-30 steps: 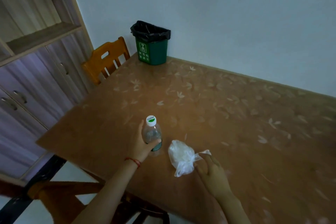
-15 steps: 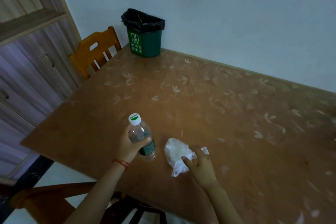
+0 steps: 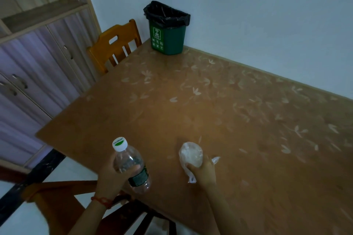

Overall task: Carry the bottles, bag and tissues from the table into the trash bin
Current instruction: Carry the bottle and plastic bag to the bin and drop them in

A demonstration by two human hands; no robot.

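Bin [image 3: 168,38] on leaf-patterned table [image 3: 238,120]

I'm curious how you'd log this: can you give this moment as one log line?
left hand: holds bottle | right hand: grips bag | trash bin: far table corner, nothing dropped yet

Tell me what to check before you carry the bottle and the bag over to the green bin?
1. Left hand grips the bottle: ok.
2. Bottle cap is on: ok.
3. Right hand holds the plastic bag: ok, though a loose end sticks out behind the fingers.
4. Trash bin stands open at the far corner of the table: ok.
5. Way across the table to the bin is free of other things: ok.
6. Room left inside the bin: cannot tell; only the black liner's rim shows.
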